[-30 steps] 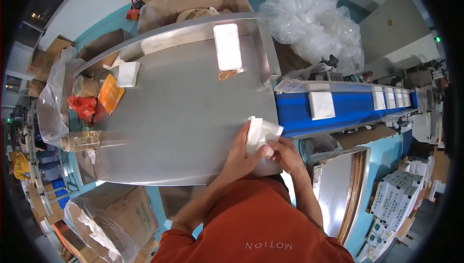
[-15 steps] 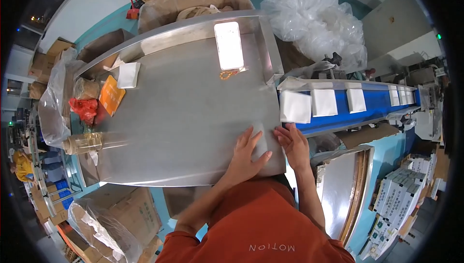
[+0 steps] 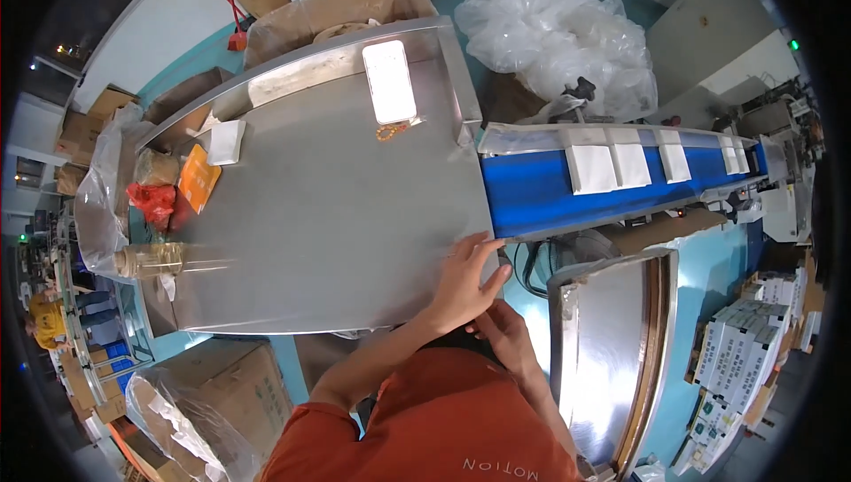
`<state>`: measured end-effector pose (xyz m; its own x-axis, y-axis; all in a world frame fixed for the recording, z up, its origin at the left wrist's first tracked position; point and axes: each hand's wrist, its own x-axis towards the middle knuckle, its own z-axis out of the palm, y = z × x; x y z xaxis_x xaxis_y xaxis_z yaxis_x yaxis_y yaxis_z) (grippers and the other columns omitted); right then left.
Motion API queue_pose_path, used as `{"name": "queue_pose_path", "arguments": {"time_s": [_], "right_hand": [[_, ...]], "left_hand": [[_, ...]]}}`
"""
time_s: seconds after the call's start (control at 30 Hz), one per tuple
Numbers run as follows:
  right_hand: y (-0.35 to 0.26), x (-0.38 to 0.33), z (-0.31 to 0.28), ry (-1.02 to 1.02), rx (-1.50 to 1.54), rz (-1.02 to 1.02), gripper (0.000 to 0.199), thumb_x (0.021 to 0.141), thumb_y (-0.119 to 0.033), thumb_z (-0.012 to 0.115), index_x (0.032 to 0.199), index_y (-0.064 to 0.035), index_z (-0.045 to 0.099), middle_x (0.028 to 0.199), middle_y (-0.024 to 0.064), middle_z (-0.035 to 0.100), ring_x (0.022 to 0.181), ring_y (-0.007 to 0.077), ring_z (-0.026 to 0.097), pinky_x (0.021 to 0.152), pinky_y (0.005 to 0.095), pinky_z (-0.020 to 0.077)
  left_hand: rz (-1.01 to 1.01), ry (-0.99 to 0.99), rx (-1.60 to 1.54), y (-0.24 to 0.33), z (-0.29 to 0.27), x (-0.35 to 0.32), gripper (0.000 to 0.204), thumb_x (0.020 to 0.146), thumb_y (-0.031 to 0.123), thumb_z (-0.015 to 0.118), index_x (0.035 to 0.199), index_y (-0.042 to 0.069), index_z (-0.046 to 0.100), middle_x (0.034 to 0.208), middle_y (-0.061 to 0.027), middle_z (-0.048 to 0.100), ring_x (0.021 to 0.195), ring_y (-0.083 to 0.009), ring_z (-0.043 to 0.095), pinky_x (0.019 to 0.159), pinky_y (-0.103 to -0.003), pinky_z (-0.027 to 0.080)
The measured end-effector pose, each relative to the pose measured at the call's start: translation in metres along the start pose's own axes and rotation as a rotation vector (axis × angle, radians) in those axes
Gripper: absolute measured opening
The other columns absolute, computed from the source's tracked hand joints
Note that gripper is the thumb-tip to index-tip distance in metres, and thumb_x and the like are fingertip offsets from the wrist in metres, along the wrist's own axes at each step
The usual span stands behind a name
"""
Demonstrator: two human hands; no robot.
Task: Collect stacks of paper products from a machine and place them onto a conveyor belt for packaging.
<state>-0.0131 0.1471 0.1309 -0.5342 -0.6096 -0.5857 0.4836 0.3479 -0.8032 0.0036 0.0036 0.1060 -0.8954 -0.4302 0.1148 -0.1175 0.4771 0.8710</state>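
Note:
My left hand hovers by the right front corner of the steel table, its fingers spread and nothing in them. Lower and closer to my body, my right hand is just off the table's front edge. Its fingers are loosely curled but apart, partly behind the left hand, and no object shows in them. Beyond the hands, a blue conveyor belt runs off to the right from the table. Several flat white packets lie on it, the nearer ones close together.
A bright-screened phone and an orange bead bracelet lie toward the table's back. At its left are a white packet, an orange packet, a red bag and a clear roll. Cartons stand below left.
The nearest white packet has travelled right along the belt, away from the table. My right hand has drawn back from the belt end toward my body. The view has shifted slightly right.

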Motion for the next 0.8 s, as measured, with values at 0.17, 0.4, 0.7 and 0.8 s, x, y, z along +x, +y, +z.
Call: {"name": "queue_pose_path", "arguments": {"time_s": [0.17, 0.4, 0.7, 0.8], "right_hand": [[0.026, -0.065, -0.028, 0.105, 0.111, -0.043, 0.022, 0.098, -0.017, 0.052, 0.11, 0.0015, 0.055, 0.094, 0.0062, 0.063, 0.084, 0.0117, 0.058, 0.075, 0.0255, 0.0457], [0.052, -0.142, -0.051, 0.169, 0.081, -0.029, 0.026, 0.097, -0.017, 0.055, 0.114, 0.0028, 0.054, 0.105, 0.0089, 0.063, 0.087, 0.0134, 0.06, 0.079, 0.0278, 0.0481], [0.033, -0.101, -0.039, 0.666, -0.251, -0.338, 0.013, 0.096, -0.011, 0.054, 0.098, 0.0005, 0.058, 0.079, 0.0037, 0.059, 0.066, 0.0073, 0.05, 0.059, 0.0217, 0.0405], [0.028, -0.066, -0.049, 0.765, -0.606, -0.397, 0.005, 0.092, -0.006, 0.056, 0.091, -0.002, 0.059, 0.075, -0.0004, 0.055, 0.061, 0.0043, 0.045, 0.054, 0.0189, 0.0357]], "left_hand": [[0.101, -0.089, -0.217, 0.05, 0.047, -0.023, 0.03, 0.084, 0.017, 0.066, 0.111, 0.007, 0.058, 0.119, -0.0175, 0.055, 0.109, -0.036, 0.053, 0.089, -0.048, 0.043], [0.298, -0.086, -0.041, 0.085, 0.089, -0.068, 0.026, 0.085, 0.017, 0.066, 0.11, 0.011, 0.059, 0.134, -0.0159, 0.043, 0.124, -0.0427, 0.039, 0.097, -0.049, 0.039], [0.083, -0.392, -0.35, 0.031, 0.084, -0.098, 0.012, 0.084, 0.014, 0.064, 0.085, 0.005, 0.056, 0.084, -0.0124, 0.057, 0.078, -0.0319, 0.058, 0.067, -0.039, 0.047], [0.273, -0.837, -0.13, -0.003, 0.11, -0.111, 0.014, 0.083, 0.02, 0.058, 0.084, 0.006, 0.062, 0.085, -0.0089, 0.062, 0.086, -0.0303, 0.061, 0.074, -0.044, 0.048]]}}
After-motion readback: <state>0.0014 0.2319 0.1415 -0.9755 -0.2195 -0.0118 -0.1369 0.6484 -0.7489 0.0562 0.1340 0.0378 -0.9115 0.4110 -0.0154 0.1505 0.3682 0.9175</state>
